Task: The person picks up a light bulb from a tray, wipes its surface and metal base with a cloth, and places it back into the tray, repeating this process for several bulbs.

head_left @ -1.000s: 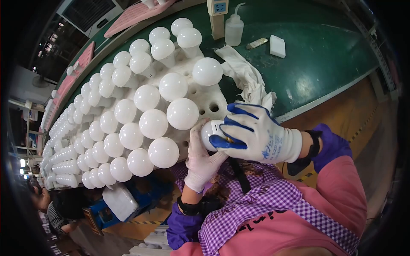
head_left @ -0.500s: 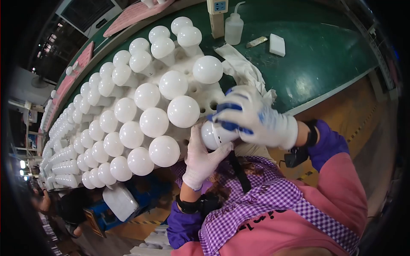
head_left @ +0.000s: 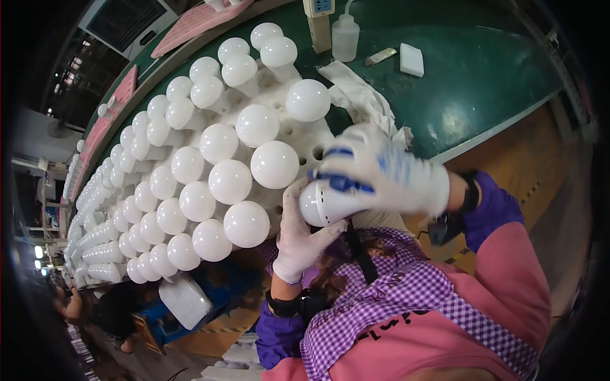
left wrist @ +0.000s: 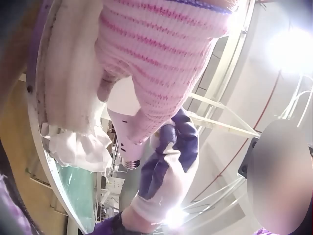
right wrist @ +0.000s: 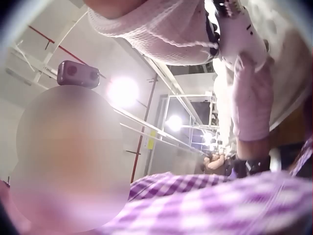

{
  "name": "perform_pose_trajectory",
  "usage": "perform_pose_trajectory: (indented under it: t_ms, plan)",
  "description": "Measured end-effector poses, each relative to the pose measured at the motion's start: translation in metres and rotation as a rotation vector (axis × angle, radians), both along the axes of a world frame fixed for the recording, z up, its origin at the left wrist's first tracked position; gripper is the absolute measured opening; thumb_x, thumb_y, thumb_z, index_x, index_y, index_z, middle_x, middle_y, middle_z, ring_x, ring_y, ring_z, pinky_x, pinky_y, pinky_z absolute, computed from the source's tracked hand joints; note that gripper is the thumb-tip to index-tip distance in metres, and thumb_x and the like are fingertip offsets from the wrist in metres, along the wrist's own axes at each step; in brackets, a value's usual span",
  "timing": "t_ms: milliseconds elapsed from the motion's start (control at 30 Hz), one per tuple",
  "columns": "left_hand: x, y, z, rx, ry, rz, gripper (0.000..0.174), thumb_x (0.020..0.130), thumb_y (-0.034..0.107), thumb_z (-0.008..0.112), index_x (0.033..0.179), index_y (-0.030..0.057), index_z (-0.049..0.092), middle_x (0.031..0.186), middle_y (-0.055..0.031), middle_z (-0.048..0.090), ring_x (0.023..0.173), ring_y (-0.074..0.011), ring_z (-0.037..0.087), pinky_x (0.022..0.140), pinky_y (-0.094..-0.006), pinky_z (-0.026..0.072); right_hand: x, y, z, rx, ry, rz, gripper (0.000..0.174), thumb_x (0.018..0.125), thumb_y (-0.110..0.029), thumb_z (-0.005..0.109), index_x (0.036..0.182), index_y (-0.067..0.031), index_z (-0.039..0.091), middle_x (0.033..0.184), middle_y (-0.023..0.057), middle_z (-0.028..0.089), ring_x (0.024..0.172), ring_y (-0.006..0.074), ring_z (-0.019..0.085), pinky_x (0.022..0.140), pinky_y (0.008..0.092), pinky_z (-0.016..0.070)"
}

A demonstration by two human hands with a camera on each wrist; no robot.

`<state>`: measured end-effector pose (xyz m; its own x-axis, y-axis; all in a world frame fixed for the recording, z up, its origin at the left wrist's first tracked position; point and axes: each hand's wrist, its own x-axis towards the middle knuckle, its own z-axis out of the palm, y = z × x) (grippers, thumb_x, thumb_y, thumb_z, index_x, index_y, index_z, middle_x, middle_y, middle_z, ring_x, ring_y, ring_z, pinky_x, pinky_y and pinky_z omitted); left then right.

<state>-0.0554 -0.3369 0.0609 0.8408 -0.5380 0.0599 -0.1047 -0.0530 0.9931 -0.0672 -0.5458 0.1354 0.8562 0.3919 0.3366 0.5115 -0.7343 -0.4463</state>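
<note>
My left hand (head_left: 297, 244), in a white knit glove, grips a white light bulb (head_left: 312, 204) by its rounded end, thumb on one side and fingers on the other. The bulb lies tilted, its body pointing toward my right hand (head_left: 387, 174). That hand wears a white glove with blue-coated fingers and is blurred; its bent fingers overlap the bulb's body in the head view. In the left wrist view the metal screw base (left wrist: 131, 164) shows beside the blue fingertips. I cannot tell whether the right fingers pinch the bulb.
Many bulbs stand dome-up in rows on a white holed foam tray (head_left: 298, 136) to the left. On the green table (head_left: 457, 95) are a crumpled white cloth (head_left: 365, 98), a squeeze bottle (head_left: 345, 38), a white block (head_left: 412, 60) and a socket post (head_left: 319, 32).
My right hand has shifted up and back along the bulb, uncovering more of its white body, and has become blurred. My left hand keeps its grip in nearly the same place.
</note>
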Motion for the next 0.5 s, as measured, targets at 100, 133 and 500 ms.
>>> perform_pose_trajectory:
  t_ms: [100,133,500]
  plan:
    - [-0.002,-0.002,0.013,-0.169,0.240,-0.016,0.084,0.068,0.012,0.082,0.135,-0.0022,0.032,0.123,-0.0142,0.048,0.112,-0.0217,0.053,0.094,-0.0338,0.0467,0.011,-0.007,0.003,0.331,0.204,0.010,0.030,0.077,-0.016,0.066,0.106,-0.0084,0.064,0.105,0.0131,0.061,0.099,0.0323,0.056,0.090,0.0417,0.0419]
    - [-0.002,-0.001,0.013,-0.167,0.240,-0.009,0.084,0.068,0.012,0.082,0.135,-0.0022,0.032,0.123,-0.0142,0.048,0.112,-0.0217,0.053,0.094,-0.0338,0.0467,0.010,-0.006,0.002,0.334,0.206,0.018,0.030,0.077,-0.016,0.066,0.106,-0.0084,0.064,0.105,0.0131,0.061,0.099,0.0323,0.056,0.090,0.0417,0.0419]
    - [0.002,-0.004,0.013,-0.099,0.152,-0.010,0.076,0.072,0.008,0.076,0.133,-0.0009,0.032,0.116,-0.0141,0.050,0.101,-0.0186,0.057,0.087,-0.0316,0.0504,0.008,0.002,-0.009,0.218,0.121,-0.003,0.031,0.081,-0.026,0.064,0.105,-0.0065,0.062,0.096,0.0149,0.061,0.091,0.0334,0.060,0.083,0.0432,0.0455]
